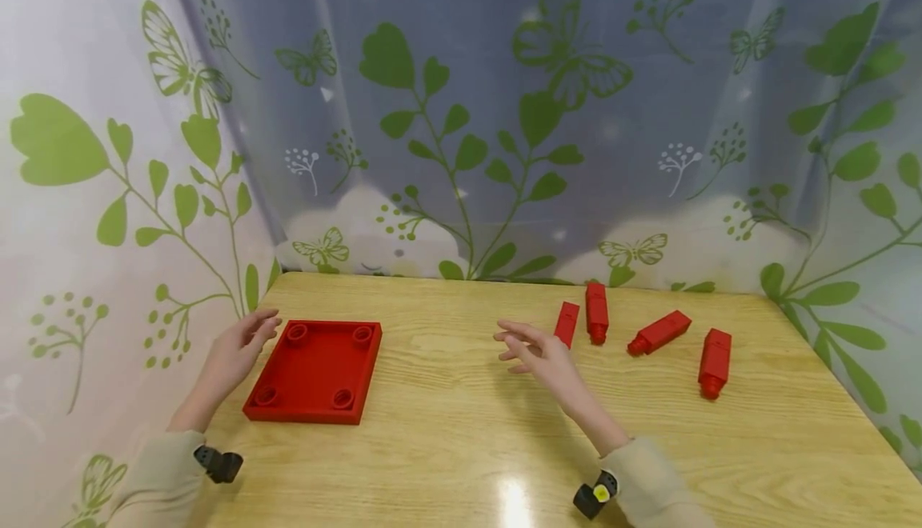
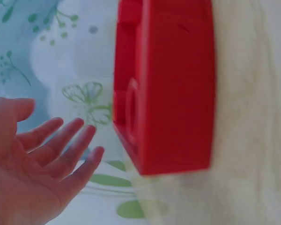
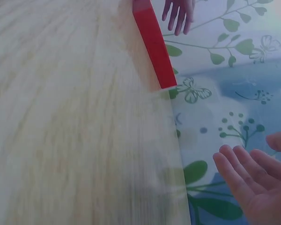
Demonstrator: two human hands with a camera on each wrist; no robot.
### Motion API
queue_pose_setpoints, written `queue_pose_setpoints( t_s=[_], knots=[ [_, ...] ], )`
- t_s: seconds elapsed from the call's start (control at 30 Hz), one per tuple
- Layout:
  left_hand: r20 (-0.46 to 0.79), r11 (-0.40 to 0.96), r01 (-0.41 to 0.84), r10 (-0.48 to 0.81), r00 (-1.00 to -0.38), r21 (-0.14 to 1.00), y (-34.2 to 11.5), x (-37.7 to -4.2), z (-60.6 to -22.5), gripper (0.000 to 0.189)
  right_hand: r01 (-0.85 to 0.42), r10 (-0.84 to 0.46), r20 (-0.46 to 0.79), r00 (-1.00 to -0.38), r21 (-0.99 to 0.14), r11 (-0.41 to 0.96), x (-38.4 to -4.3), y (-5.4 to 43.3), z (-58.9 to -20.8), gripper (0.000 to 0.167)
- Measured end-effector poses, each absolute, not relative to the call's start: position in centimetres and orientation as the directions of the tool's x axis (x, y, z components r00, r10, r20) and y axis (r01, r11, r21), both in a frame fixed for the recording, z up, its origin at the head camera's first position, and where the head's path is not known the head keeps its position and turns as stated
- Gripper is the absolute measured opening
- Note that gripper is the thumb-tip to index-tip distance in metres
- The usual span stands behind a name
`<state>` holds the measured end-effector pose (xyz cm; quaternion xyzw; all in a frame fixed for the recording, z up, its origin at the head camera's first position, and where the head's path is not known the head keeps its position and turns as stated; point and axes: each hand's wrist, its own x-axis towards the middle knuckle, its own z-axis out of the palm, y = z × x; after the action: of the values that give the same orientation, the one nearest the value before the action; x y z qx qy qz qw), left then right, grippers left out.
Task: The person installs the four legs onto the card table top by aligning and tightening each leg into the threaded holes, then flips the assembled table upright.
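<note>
Head view: a red tray [image 1: 310, 372] lies flat on the left part of a wooden table [image 1: 446, 432], one round socket in each corner. The left hand [image 1: 234, 352] is just beside the tray's left edge, palm turned inward, its fingers loosely extended; the left wrist view shows a gap between fingertips and tray. The right hand [image 1: 543, 356], fingers relaxed and slightly parted, is over the table's middle and partly hides the nearest of four red legs. These lie separately to the right: first leg [image 1: 567, 324], second leg [image 1: 596, 312], third leg [image 1: 659, 332] and fourth leg [image 1: 715, 362]. Behind hangs a leaf-and-butterfly curtain [image 1: 612, 152].
</note>
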<state>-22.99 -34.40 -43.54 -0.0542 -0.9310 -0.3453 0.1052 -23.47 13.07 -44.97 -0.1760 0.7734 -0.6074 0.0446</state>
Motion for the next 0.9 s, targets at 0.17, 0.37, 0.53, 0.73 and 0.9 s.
queue_pose_setpoints(
  t_s=[0.17, 0.37, 0.53, 0.73, 0.9],
  knots=[
    [0.073, 0.726, 0.068, 0.025, -0.997, 0.685, -35.7, -23.0, -45.2, 0.052, -0.212, -0.368, 0.136, -0.920, -0.961, 0.176, -23.3, 11.3, -45.4, 0.044],
    [-0.042, 0.695, -0.001, 0.042, -0.998, 0.719, -36.6, -23.1, -46.4, 0.050, -0.164, -0.406, 0.104, -0.908, -0.980, 0.116, -23.3, 9.2, -45.7, 0.046],
    [-0.061, 0.712, -0.007, 0.050, -0.997, 0.702, -36.8, -23.2, -46.4, 0.045, -0.132, -0.408, 0.080, -0.909, -0.986, 0.102, -23.3, 8.1, -45.9, 0.044],
    [-0.059, 0.698, -0.006, 0.053, -0.997, 0.716, -36.6, -23.1, -46.2, 0.044, -0.096, -0.426, 0.045, -0.904, -0.991, 0.099, -23.2, 6.6, -46.1, 0.045],
    [-0.076, 0.651, 0.002, 0.092, -0.993, 0.759, -36.3, -22.8, -46.2, 0.046, -0.069, -0.444, 0.022, -0.896, -0.994, 0.089, -23.3, 4.7, -46.2, 0.046]
  ],
)
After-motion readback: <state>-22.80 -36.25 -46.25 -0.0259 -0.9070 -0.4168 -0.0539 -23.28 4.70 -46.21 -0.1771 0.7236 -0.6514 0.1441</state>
